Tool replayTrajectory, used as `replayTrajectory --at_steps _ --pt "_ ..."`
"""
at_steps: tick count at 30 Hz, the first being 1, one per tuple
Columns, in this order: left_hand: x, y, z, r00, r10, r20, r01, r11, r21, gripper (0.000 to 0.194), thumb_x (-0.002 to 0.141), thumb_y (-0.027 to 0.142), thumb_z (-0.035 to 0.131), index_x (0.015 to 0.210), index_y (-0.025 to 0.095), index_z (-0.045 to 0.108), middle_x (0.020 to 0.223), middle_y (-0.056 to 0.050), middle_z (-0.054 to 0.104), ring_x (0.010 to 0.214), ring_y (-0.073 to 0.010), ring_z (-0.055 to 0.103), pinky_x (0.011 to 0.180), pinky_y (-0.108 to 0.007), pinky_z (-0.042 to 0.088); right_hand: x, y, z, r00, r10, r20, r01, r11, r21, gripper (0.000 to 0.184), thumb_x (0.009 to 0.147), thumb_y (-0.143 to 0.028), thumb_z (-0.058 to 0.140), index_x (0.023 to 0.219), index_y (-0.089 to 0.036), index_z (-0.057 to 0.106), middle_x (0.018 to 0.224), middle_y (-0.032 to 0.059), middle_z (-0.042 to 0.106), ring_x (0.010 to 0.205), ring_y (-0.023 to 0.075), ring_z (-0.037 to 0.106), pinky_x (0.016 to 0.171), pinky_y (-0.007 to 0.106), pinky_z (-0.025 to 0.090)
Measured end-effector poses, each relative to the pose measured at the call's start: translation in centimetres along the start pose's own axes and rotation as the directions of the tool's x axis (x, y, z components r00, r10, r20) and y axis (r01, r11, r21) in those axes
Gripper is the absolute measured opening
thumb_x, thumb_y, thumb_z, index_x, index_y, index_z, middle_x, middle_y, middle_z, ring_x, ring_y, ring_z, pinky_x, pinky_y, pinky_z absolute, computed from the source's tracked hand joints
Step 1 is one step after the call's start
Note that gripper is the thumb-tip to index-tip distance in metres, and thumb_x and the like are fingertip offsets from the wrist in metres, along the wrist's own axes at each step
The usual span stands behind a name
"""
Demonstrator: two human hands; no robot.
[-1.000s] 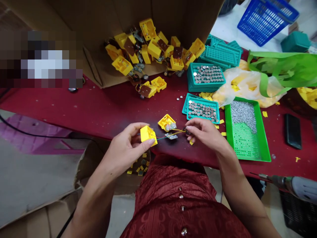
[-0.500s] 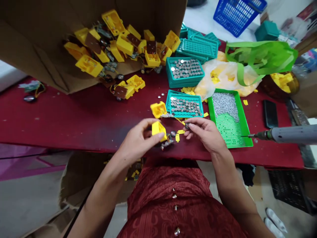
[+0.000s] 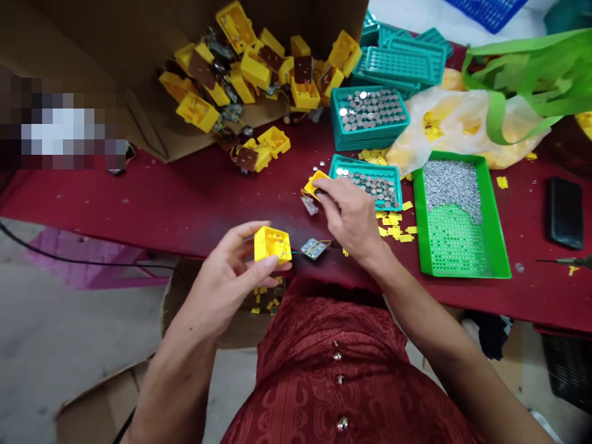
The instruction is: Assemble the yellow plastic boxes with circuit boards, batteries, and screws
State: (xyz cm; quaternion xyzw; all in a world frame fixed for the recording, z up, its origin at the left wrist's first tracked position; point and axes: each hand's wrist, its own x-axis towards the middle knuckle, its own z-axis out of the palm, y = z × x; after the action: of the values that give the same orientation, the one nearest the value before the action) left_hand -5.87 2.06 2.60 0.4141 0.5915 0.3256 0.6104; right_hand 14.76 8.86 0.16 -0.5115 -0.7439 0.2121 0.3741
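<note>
My left hand [image 3: 231, 271] grips a small yellow plastic housing [image 3: 272, 244] at the table's near edge. Thin wires run from it to a little grey circuit board [image 3: 315, 248] lying on the red cloth. My right hand [image 3: 349, 216] reaches forward with its fingers closed on a second yellow housing [image 3: 315, 182], which sits beside a teal tray of button cells [image 3: 367, 185]. Another small grey piece [image 3: 309, 205] lies just left of that hand.
A tipped cardboard box [image 3: 152, 74] spills several yellow housings [image 3: 259, 74] at the back. More teal trays [image 3: 370, 117] stand behind, a green tray of screws [image 3: 456, 216] to the right, then a black phone [image 3: 567, 213]. A screwdriver tip [image 3: 567, 261] pokes in at far right.
My right hand has left the wire end near the front and reached forward to the second yellow housing. My left hand has turned its housing open side up. The view has shifted.
</note>
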Motion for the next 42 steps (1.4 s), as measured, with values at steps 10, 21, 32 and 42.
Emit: replayTrajectory --at_steps 10,21,32,42 --pt "-1.1 -2.2 0.2 0.994 -0.104 -0.018 0.087 0.909 -0.408 0.043 0.082 0.046 0.071 0.113 0.022 0.056 0.104 -0.008 0.071 0.081 -0.0244 0.075 0.060 -0.027 0.062 -6.1 0.6 -1.9 0.993 -0.013 0.115 0.043 0.964 -0.262 0.015 0.093 -0.022 0.058 0.100 -0.017 0.070 0.092 0.0083 0.064 0.088 0.0206 0.057 0.080 0.037 0.048" --pt "-1.7 -2.4 1.8 0.987 -0.160 0.015 0.158 0.946 -0.284 0.052 0.070 0.040 0.084 0.115 0.021 0.067 0.105 -0.007 0.072 0.086 -0.0193 0.071 0.066 -0.024 0.062 -11.5 1.7 -2.8 0.972 -0.230 -0.039 0.197 0.899 -0.390 0.025 0.090 -0.007 0.056 0.109 -0.018 0.066 0.095 0.0081 0.063 0.092 0.0192 0.054 0.079 0.036 0.048" --pt "-2.9 -2.1 3.2 0.964 -0.228 0.140 0.260 0.923 -0.284 0.044 0.072 0.029 0.085 0.113 0.028 0.070 0.101 -0.002 0.075 0.077 -0.0155 0.073 0.066 -0.020 0.061 -11.8 1.4 -3.7 0.986 -0.158 0.059 0.169 0.927 -0.335 0.014 0.092 -0.013 0.058 0.101 -0.011 0.069 0.087 0.0097 0.066 0.082 0.0176 0.055 0.072 0.033 0.049" --pt "-3.7 -3.0 4.0 0.894 -0.314 0.320 0.448 0.605 -0.658 0.030 0.077 0.029 0.080 0.104 0.017 0.072 0.097 -0.008 0.078 0.085 -0.0274 0.077 0.066 -0.025 0.063 -10.4 -0.2 -4.6 0.988 0.058 0.140 -0.032 0.983 -0.181 0.011 0.090 -0.016 0.062 0.092 -0.010 0.070 0.086 0.0090 0.070 0.081 0.0178 0.062 0.076 0.033 0.051"
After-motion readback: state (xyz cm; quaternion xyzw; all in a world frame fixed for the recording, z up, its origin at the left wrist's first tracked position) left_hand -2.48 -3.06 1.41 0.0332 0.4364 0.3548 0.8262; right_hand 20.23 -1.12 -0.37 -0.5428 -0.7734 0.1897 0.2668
